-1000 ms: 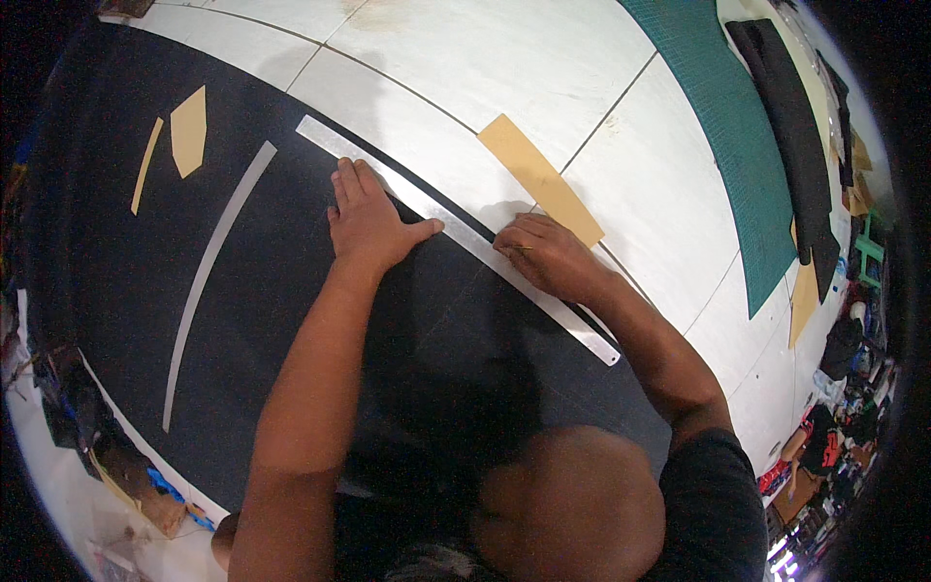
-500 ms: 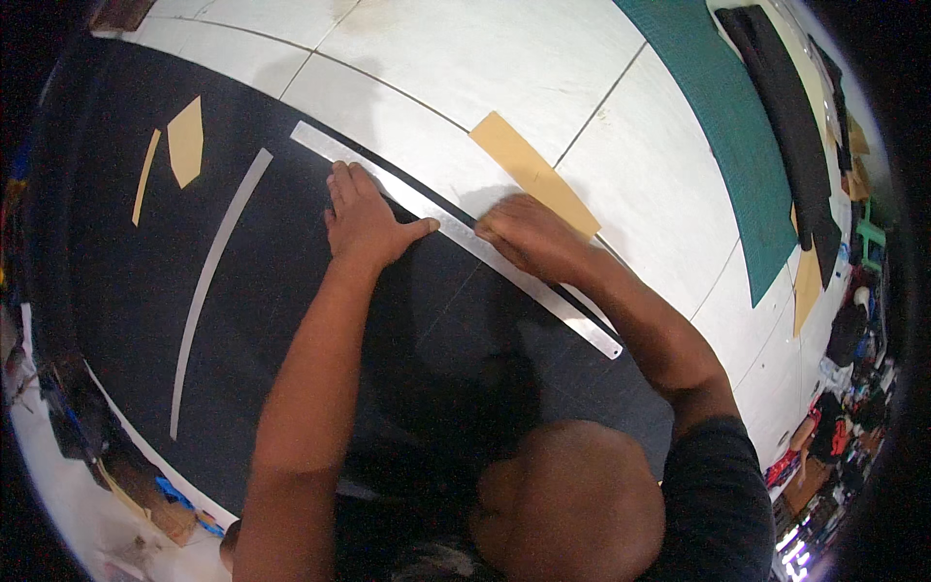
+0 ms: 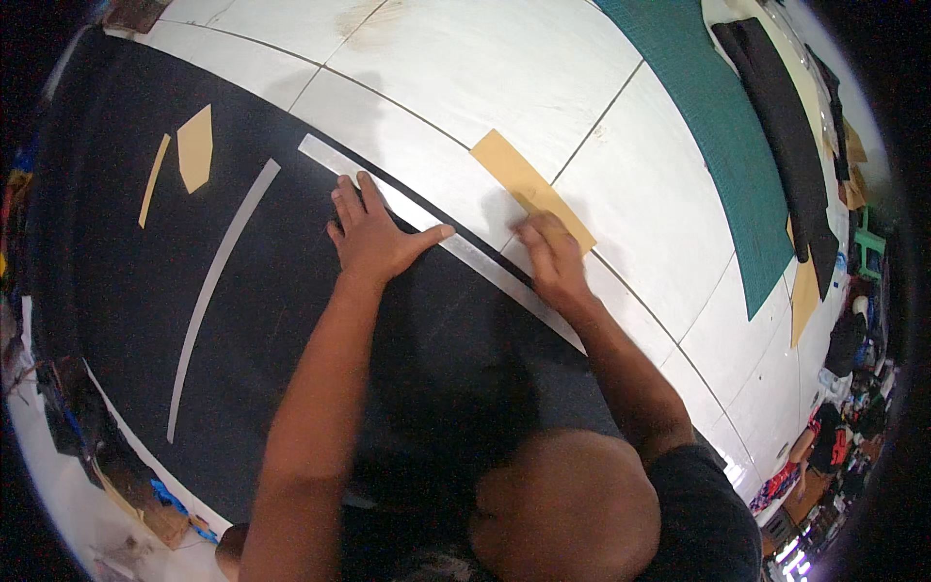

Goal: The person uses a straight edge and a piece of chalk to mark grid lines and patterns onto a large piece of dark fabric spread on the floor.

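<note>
A long metal ruler (image 3: pixel 490 270) lies slantwise near the far edge of a large black sheet (image 3: pixel 291 301), leaving a narrow black strip beyond it. Spread across the ruler, my left hand (image 3: pixel 373 233) presses it flat, thumb and fingers apart. My right hand (image 3: pixel 555 267) is past the sheet's edge, over the tiled floor, next to a tan rectangular piece (image 3: pixel 514 173). Its fingers are curled and partly blurred; what they hold, if anything, cannot be made out. My right forearm covers the ruler's near end.
On the sheet's left lie a grey strip (image 3: pixel 215 276), a tan pointed piece (image 3: pixel 195 150) and a thin tan strip (image 3: pixel 155 181). Green material (image 3: pixel 713 145) and a black roll (image 3: pixel 781 136) are on the white tiles (image 3: pixel 436 73) at right. Clutter lines the far right.
My right hand has left the ruler's edge and moved right, onto the tiles beside the tan piece. My left hand stays on the ruler, fingers spread wider. The view has shifted slightly.
</note>
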A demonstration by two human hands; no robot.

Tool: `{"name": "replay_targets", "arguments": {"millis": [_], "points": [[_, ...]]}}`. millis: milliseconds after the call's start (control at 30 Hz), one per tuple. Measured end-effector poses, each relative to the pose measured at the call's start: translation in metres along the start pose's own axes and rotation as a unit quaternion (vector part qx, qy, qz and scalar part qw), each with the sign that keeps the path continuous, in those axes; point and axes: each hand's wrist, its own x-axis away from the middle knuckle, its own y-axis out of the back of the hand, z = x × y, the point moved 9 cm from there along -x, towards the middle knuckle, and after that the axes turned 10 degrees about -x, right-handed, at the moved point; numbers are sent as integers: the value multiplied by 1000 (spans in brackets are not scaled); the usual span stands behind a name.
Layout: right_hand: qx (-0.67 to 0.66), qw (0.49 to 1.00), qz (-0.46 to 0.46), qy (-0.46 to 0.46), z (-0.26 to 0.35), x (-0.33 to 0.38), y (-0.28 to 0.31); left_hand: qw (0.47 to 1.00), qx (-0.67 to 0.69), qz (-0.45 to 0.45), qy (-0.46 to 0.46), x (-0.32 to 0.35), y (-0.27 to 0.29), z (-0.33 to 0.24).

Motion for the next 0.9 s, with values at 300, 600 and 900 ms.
{"name": "replay_targets", "arguments": {"millis": [300,600,900], "points": [[40,993,-88,-71,-17,50,57,997,-60,-25,33,0,1,45],[260,959,-104,38,2,-66,31,999,-27,-43,10,5,-1,58],[291,952,-47,-82,-2,-77,20,998,7,-56,-14,10,0,64]]}}
